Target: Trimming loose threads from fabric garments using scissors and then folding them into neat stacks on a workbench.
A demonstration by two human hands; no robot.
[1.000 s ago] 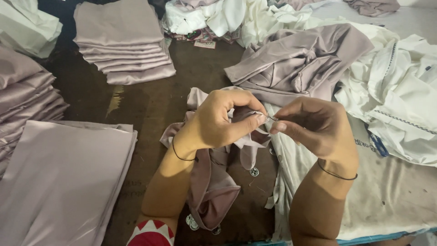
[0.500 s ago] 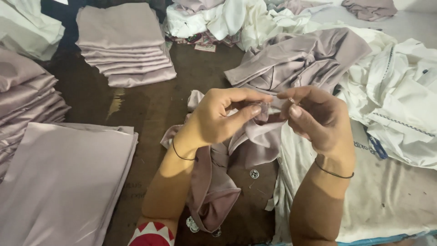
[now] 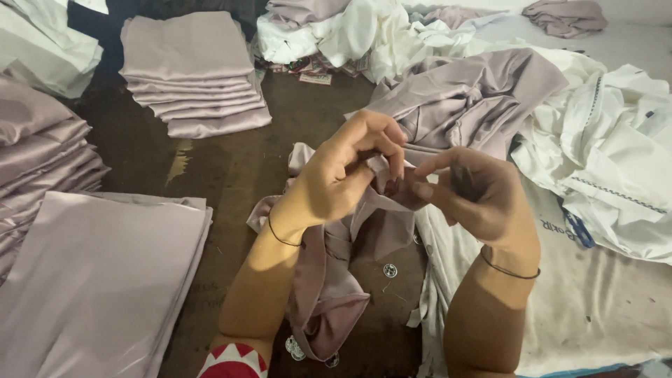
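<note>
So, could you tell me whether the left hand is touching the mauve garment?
Touching: the head view shows the left hand pinching the mauve garment.

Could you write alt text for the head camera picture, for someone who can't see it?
Two bare hands, left hand and right hand, pinch a mauve satin garment above a dark floor, with folded mauve stacks nearby.

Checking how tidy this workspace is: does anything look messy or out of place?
Yes. White and mauve garments lie crumpled in a heap at the top right, unlike the squared folded stacks at left.
</note>
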